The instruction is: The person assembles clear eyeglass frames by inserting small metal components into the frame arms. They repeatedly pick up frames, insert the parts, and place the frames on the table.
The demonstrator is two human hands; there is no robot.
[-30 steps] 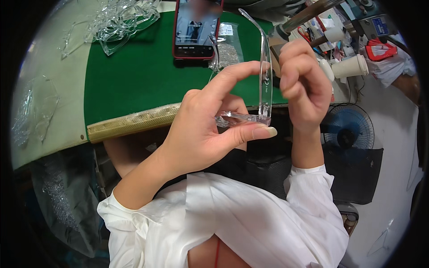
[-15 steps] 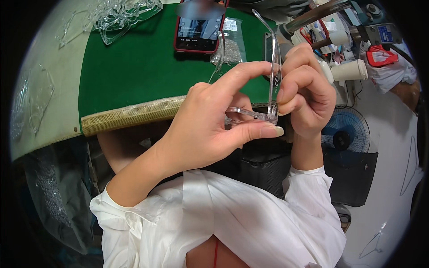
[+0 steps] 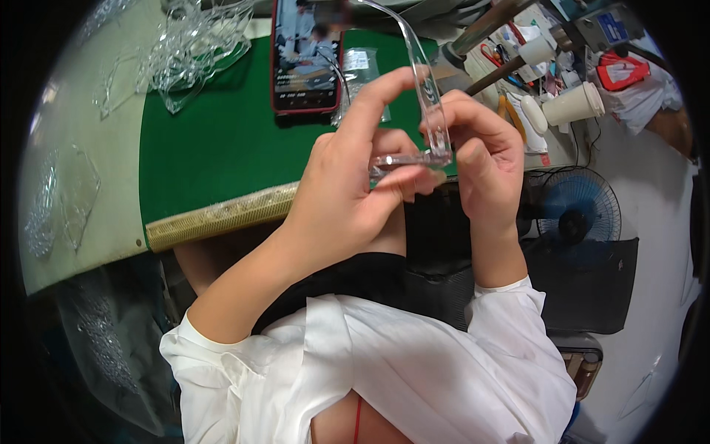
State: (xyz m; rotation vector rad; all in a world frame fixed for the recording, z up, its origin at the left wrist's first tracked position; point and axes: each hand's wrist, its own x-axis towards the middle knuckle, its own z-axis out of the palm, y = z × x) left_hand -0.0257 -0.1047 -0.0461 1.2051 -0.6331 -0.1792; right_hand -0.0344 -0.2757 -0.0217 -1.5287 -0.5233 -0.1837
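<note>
Both the left hand [image 3: 347,192] and right hand [image 3: 484,159] pinch a clear plastic piece [image 3: 429,118]; the small bag [image 3: 362,70] behind seemingly holds clear bits.

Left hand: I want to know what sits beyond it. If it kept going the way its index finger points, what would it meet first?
The left hand points up and away, its index fingertip already on the clear plastic piece. Past that, probably the small clear bag on the green mat, though depth is unclear.

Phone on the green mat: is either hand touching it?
No. The phone lies on the green mat apart from both hands; the left hand and right hand hold a clear plastic piece.
</note>
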